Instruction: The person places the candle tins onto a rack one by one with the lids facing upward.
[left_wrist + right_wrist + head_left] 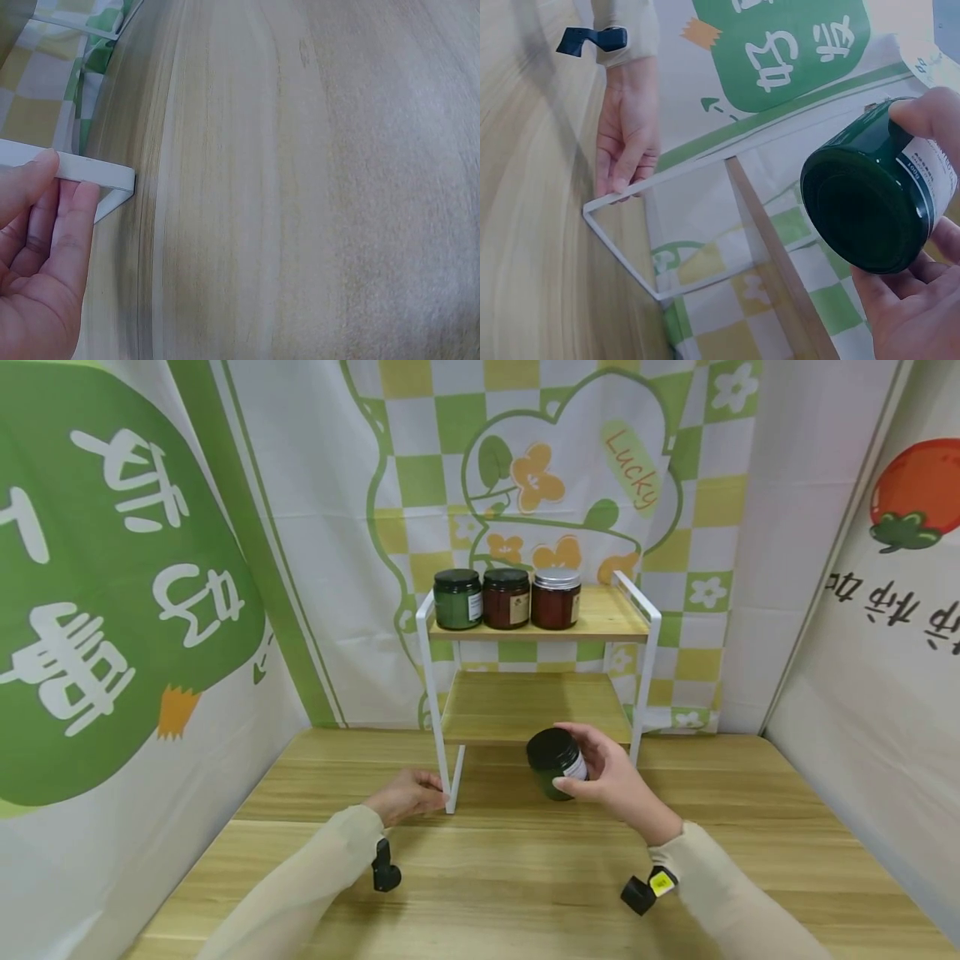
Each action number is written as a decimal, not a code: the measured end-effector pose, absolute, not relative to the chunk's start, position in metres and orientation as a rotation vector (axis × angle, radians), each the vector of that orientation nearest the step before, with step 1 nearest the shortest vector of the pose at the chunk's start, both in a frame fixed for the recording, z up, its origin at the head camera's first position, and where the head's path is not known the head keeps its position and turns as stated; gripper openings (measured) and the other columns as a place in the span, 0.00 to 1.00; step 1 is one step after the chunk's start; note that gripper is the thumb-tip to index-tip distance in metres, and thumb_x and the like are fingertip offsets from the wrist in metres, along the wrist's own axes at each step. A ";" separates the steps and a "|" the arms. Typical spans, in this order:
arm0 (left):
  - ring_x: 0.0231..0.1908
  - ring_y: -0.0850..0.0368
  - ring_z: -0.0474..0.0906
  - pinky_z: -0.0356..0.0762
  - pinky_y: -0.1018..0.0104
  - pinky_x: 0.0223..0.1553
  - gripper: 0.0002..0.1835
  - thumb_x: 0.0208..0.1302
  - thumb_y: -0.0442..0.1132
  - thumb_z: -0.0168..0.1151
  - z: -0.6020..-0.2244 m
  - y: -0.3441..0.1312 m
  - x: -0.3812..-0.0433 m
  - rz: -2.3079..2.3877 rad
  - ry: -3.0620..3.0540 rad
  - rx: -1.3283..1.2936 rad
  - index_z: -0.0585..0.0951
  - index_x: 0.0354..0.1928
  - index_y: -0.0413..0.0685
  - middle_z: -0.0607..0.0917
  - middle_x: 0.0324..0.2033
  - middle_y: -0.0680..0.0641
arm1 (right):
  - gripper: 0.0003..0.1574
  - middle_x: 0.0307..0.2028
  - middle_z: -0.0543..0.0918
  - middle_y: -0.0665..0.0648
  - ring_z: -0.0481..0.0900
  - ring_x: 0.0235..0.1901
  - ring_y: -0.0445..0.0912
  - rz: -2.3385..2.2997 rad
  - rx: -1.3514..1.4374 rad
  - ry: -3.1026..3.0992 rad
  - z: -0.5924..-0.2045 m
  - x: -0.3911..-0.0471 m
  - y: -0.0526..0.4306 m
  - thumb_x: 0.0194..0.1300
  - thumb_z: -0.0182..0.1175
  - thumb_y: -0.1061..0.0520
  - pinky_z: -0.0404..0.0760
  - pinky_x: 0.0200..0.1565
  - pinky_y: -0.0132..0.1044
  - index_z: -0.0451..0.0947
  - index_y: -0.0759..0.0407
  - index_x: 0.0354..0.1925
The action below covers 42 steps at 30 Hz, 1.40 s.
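In the head view my right hand (611,777) grips a dark green jar (553,768) with a black lid and a white label, slightly tilted, in front of the shelf's lower level. The right wrist view shows the green jar's base (866,210) between thumb and fingers. My left hand (408,795) pinches the foot of the front left leg of a white-framed two-tier shelf (536,706). In the left wrist view, thumb and fingertips of the left hand (45,255) hold that white leg (97,171) close to its bottom corner.
On the upper shelf board a green jar (457,600) and a black-lidded brown jar (507,599) stand in a row with a silver-lidded brown jar (556,600). The shelf stands on a wooden table (510,877). Printed cloth (315,527) hangs behind and at both sides.
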<state>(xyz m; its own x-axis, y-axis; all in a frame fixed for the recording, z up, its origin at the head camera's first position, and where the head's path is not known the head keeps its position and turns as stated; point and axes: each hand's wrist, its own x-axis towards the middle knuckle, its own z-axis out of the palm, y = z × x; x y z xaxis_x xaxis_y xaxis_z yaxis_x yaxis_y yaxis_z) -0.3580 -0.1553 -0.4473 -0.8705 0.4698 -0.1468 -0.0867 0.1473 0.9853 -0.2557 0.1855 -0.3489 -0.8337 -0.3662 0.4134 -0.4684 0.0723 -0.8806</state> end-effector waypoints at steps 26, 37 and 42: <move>0.41 0.54 0.81 0.82 0.63 0.51 0.09 0.64 0.26 0.58 -0.448 -0.154 -0.358 1.794 2.006 0.358 0.73 0.44 0.29 0.78 0.35 0.46 | 0.37 0.50 0.77 0.44 0.77 0.49 0.36 1.817 0.816 -2.137 -0.302 -0.255 0.205 0.55 0.65 0.73 0.79 0.48 0.24 0.62 0.70 0.61; 0.41 0.54 0.81 0.81 0.60 0.53 0.10 0.64 0.26 0.59 -0.450 -0.155 -0.359 1.781 2.010 0.355 0.73 0.45 0.29 0.78 0.35 0.46 | 0.34 0.50 0.78 0.46 0.78 0.49 0.37 1.867 0.797 -2.075 -0.277 -0.255 0.211 0.57 0.62 0.74 0.81 0.46 0.25 0.65 0.62 0.60; 0.41 0.55 0.81 0.81 0.60 0.53 0.11 0.64 0.26 0.59 -0.449 -0.155 -0.359 1.781 2.005 0.366 0.72 0.46 0.28 0.78 0.35 0.46 | 0.34 0.50 0.78 0.47 0.78 0.49 0.36 1.862 0.773 -2.085 -0.270 -0.256 0.213 0.58 0.61 0.74 0.81 0.45 0.25 0.65 0.61 0.60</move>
<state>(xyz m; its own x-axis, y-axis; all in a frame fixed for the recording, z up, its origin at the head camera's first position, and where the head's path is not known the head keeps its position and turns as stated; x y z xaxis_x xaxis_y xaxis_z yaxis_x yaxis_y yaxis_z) -0.3589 -0.1554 -0.4488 -0.8721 0.4681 -0.1426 -0.0864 0.1395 0.9864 -0.2560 0.2127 -0.2701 -0.8309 -0.2242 0.5092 -0.5312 0.0473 -0.8459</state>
